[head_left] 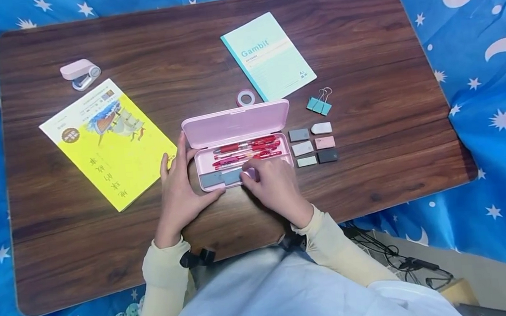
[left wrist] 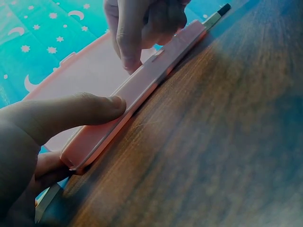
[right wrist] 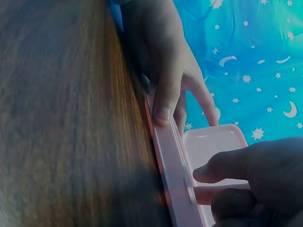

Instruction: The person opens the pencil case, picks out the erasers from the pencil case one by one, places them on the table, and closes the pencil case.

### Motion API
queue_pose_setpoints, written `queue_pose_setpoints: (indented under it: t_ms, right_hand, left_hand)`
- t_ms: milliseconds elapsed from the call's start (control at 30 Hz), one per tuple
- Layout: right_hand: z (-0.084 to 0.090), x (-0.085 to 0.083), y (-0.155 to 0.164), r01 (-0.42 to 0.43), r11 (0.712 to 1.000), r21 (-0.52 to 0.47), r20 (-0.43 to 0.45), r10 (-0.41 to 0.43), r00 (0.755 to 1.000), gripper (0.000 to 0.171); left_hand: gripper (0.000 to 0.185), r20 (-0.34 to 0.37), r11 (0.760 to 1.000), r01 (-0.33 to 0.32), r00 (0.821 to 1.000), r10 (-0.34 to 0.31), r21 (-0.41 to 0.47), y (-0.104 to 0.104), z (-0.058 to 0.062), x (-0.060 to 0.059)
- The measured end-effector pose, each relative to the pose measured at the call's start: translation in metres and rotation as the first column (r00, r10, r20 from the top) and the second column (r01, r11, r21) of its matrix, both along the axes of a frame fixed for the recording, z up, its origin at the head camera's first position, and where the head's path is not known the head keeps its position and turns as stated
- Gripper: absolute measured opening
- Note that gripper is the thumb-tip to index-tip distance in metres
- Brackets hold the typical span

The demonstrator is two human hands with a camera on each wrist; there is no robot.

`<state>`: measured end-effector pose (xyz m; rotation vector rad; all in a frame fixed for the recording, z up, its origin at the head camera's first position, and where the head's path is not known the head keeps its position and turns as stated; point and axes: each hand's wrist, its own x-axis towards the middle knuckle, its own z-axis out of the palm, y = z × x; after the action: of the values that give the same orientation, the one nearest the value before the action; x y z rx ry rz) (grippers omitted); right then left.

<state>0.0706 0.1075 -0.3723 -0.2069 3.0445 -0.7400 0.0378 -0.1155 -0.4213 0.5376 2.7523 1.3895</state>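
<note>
The pink pencil case (head_left: pixel 239 151) lies open near the middle of the surface (head_left: pixel 359 35), its lid standing up at the 12 o'clock side, red pens (head_left: pixel 248 151) inside. The left hand (head_left: pixel 179 183) holds its corner at 9 o'clock, thumb pressed along the front wall. The right hand (head_left: pixel 273 183) has its fingers curled down into the tray at 6 o'clock; what they pinch I cannot tell. The case looks like thin, stiff plastic, light and smooth, so it probably slides easily. Holding both short ends seems safest, because the hinge may be fragile.
</note>
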Motion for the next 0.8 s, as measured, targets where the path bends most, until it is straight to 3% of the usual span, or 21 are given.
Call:
queue_pose_setpoints:
  t_ms: [167,300,633,800]
  right_hand:
    - [-0.0007,0.0007,0.0009,-0.007,0.995,-0.097,-0.026,0.004,1.000,0.012]
    - [0.0025,-0.0009,0.0014,-0.068,0.987,-0.145,-0.037,0.064,0.997,0.023]
    - [0.0057,-0.0077,-0.0006,-0.140,0.983,-0.122,0.000,0.141,0.990,0.026]
    - [0.0085,-0.0068,0.0071,-0.172,0.976,-0.137,-0.023,0.170,0.985,0.024]
  left_hand:
    - [0.139,0.000,1.000,0.003,1.000,-0.003,0.003,0.0004,0.0001,0.0003]
    - [0.140,-0.010,1.000,0.001,1.000,-0.001,0.009,0.0003,0.0004,0.0007]
    - [0.140,-0.006,1.000,-0.001,1.000,0.002,0.007,0.0013,-0.0001,0.0010]
    - [0.141,-0.014,1.000,-0.003,1.000,0.003,0.007,0.0009,0.0007,0.0007]
